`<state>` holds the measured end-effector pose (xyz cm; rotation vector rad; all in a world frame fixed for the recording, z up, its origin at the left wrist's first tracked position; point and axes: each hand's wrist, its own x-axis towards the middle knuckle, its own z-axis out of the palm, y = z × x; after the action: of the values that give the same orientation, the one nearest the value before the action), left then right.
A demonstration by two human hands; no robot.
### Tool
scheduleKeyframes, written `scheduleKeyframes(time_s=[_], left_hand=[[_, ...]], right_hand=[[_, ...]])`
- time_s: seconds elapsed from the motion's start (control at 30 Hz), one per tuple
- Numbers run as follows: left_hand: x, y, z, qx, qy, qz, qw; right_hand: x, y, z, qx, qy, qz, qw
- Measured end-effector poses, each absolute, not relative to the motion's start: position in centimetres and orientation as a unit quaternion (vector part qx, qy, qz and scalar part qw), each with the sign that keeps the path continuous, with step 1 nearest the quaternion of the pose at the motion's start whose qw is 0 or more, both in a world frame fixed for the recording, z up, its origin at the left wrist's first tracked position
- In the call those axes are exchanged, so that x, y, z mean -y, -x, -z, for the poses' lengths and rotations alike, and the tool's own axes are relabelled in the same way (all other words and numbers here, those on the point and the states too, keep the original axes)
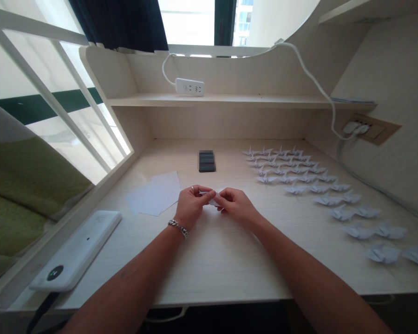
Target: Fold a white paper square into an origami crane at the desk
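Observation:
Both hands meet over the middle of the desk, pinching one small piece of folded white paper (213, 202) between them. My left hand (192, 202), with a ring and a chain bracelet at the wrist, grips the paper's left side. On its right side, my right hand (236, 203) holds it between thumb and fingers. Most of the paper is hidden by the fingers, so its exact shape cannot be made out. Loose white paper sheets (156, 195) lie overlapping just left of my left hand. To the right stand rows of folded white paper cranes (299, 178).
Beyond the hands lies a dark phone-like object (207, 161), its surface blurred. A white power bank (80, 250) with a black cable rests at the left edge. A power strip (190, 87) sits on the shelf (230, 100). A white cable (311, 74) runs to a wall socket (378, 132).

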<state>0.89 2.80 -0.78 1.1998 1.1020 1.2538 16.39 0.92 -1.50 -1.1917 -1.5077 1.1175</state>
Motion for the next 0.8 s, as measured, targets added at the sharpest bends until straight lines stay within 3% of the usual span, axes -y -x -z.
scheduleKeyframes(time_s=[0.3,0.6,0.8], left_hand=[[-2.8,-1.2,0.2,-0.424,-0.460,-0.535,0.567],[-3.3,-0.8,0.5,-0.440,-0.524,-0.519,0.512],[-3.0,-0.3,-0.1,-0.450,-0.636,-0.431,0.455]], right_hand=[[-1.0,-16.5,0.9,0.577,0.482,-0.477,0.455],[-1.0,-16.8,0.8,0.593,0.479,-0.467,0.448],[-1.1,-17.5,1.1,0.635,0.480,-0.423,0.434]])
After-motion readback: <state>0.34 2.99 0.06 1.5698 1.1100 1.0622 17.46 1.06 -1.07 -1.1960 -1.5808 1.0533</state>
